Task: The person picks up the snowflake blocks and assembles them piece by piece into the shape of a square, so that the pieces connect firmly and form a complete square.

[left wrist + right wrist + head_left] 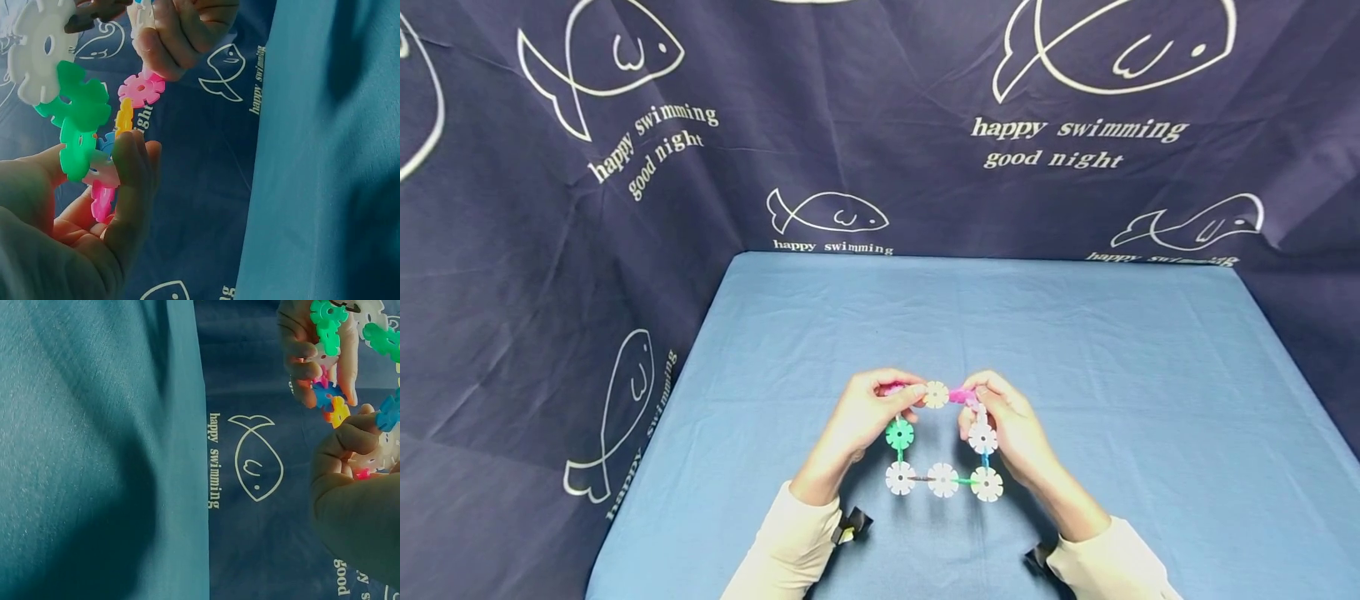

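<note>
Several notched plastic snowflake discs are slotted together into a four-sided ring, held up over the table. My left hand (876, 408) pinches its far left corner, where a pink disc (103, 201) shows between thumb and fingers. Below that corner comes a green disc (900, 433). My right hand (1011, 421) grips the far right corner, fingers around a pink disc (961, 396) and whitish ones. A pale yellow disc (936, 394) spans the gap between both hands. White discs (943, 480) joined by edge-on dark and green ones form the near side.
A blue cloth covers the table (820, 317). Dark blue curtains (925, 167) printed with fish and lettering hang behind it and at the left. Dark straps (853, 527) sit at both wrists, by the white sleeves (790, 542).
</note>
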Demonstrator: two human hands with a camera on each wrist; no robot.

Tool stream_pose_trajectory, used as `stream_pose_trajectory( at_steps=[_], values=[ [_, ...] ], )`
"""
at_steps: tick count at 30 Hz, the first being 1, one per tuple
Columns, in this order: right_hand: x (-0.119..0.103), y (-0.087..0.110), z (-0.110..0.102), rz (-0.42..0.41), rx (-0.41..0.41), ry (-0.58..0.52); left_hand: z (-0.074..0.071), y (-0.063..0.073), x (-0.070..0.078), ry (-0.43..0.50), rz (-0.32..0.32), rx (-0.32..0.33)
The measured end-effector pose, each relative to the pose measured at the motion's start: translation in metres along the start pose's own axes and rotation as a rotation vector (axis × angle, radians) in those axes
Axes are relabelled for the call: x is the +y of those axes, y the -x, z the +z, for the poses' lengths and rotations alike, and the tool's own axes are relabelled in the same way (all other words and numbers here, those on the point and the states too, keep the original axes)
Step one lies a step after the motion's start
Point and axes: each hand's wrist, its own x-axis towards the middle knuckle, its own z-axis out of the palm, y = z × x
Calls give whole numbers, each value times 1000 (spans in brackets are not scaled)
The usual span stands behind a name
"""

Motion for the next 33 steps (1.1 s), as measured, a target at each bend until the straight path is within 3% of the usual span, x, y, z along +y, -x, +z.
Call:
stream_pose_trajectory(
  at_steps=[8,15,20,33],
  values=[
    [-5,3,1,-94,20,219,8,6,6,-150,-1,66],
    [-4,3,0,-112,12,300,15,6,-1,-96,-15,105],
    [0,3,-1,-112,-5,268,16,5,-4,15,-31,86],
    [5,2,-2,-94,-37,156,16,1,-13,132,-51,33]
  ],
)
